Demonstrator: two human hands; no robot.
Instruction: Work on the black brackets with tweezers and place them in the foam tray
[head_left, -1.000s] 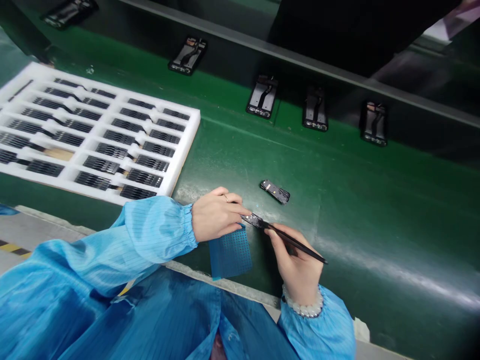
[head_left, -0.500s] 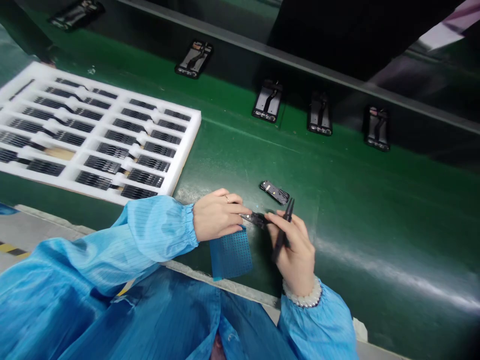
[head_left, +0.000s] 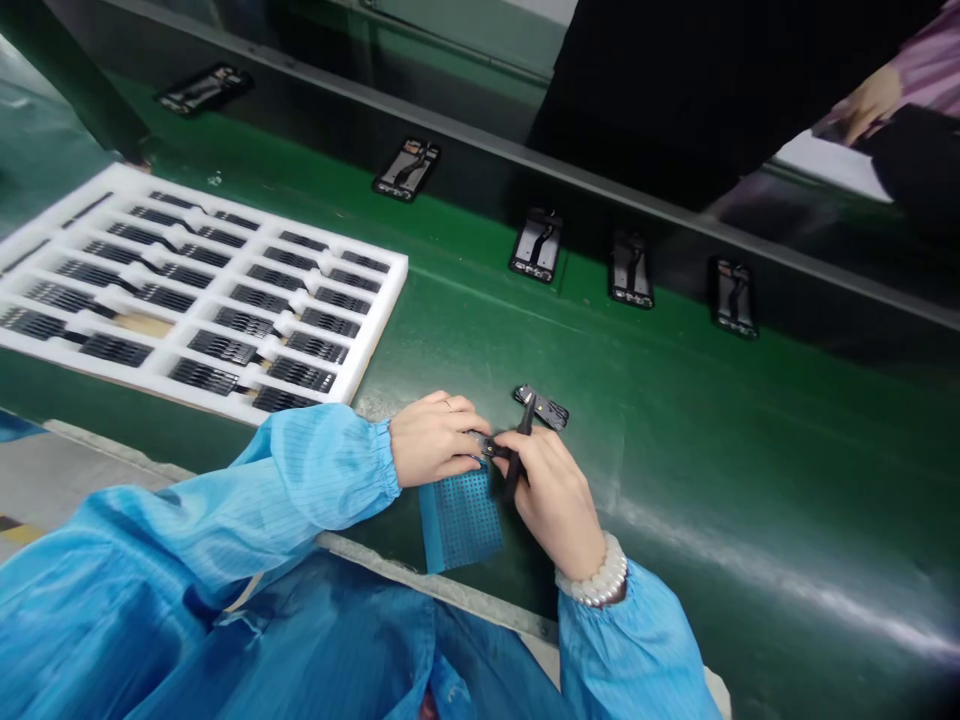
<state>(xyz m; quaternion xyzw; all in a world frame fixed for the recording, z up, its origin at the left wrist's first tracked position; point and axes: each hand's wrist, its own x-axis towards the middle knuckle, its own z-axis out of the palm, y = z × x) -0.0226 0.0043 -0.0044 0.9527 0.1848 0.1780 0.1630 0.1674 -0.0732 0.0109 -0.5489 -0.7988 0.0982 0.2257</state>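
Note:
My left hand (head_left: 435, 440) is closed on one end of a small dark electronic part (head_left: 489, 447) near the bench's front edge. In my right hand (head_left: 559, 495) is a black tweezers-like tool (head_left: 516, 465), slanted with its tip up. The thumb and fingertips of that hand meet the part's other end; whether they pinch it is hard to tell. Below my left fingers lies a blue sheet with rows of small dots (head_left: 461, 520). Just beyond my right hand rests a small stack of similar black parts (head_left: 551, 410), partly covered by the tool's tip.
At left stands a white foam tray (head_left: 379, 325) with rows of dark flat parts in its slots. Several phone screen assemblies (head_left: 537, 245) lie along the back of the green bench (head_left: 712, 440), by a raised rail (head_left: 450, 120). Across it, another person's hand (head_left: 874, 98) shows top right.
My right hand has moved left, bringing the black tool closer to my left hand and over the part. The camera view has tilted, so the tray and screens appear lower.

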